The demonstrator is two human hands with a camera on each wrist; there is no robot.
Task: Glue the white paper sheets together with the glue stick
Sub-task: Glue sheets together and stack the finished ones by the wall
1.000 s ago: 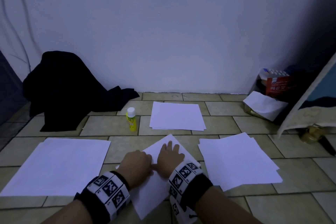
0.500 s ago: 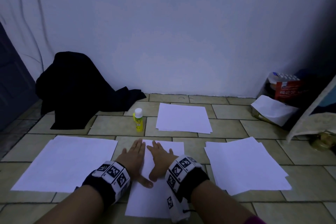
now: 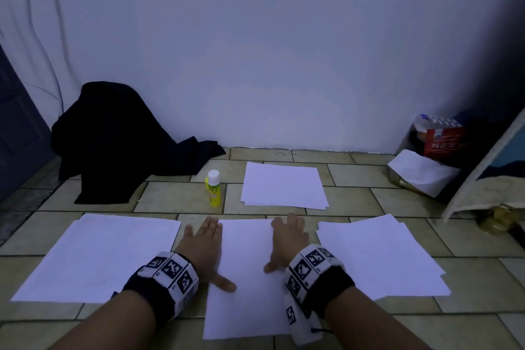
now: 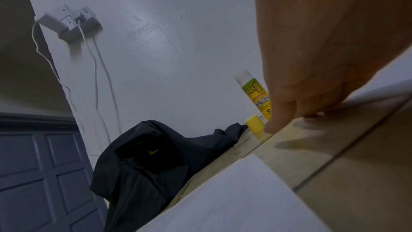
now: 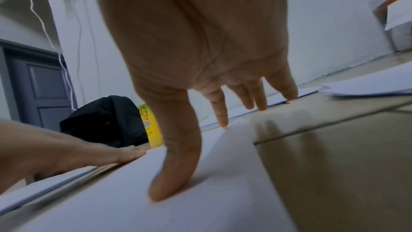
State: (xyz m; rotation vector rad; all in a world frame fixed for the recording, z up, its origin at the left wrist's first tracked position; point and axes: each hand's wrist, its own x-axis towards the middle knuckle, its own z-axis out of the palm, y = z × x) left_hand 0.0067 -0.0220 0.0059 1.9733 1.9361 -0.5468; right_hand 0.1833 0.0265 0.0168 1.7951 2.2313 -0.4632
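- A white paper sheet [image 3: 250, 278] is pressed flat on the tiled floor [image 3: 468, 329] by both hands.
- The left hand [image 3: 203, 247] is spread along its left edge, the right hand [image 3: 288, 241] along its right, fingers straight.
- Paper stacks are seen to the left [image 3: 96, 256], to the right [image 3: 377, 256] and beyond [image 3: 284, 185].
- The glue stick [image 3: 213, 189] is stood upright beside the far stack.
- A dark cloth [image 3: 119, 142] is heaped against the wall [image 3: 270, 51].

The middle white sheet [image 3: 250, 278] lies flat on the tiled floor. Beyond its far left corner the glue stick [image 3: 213, 192] stands upright, yellow-green with a white top. Beside the glue stick, to the right, lies a small paper stack [image 3: 282, 186].
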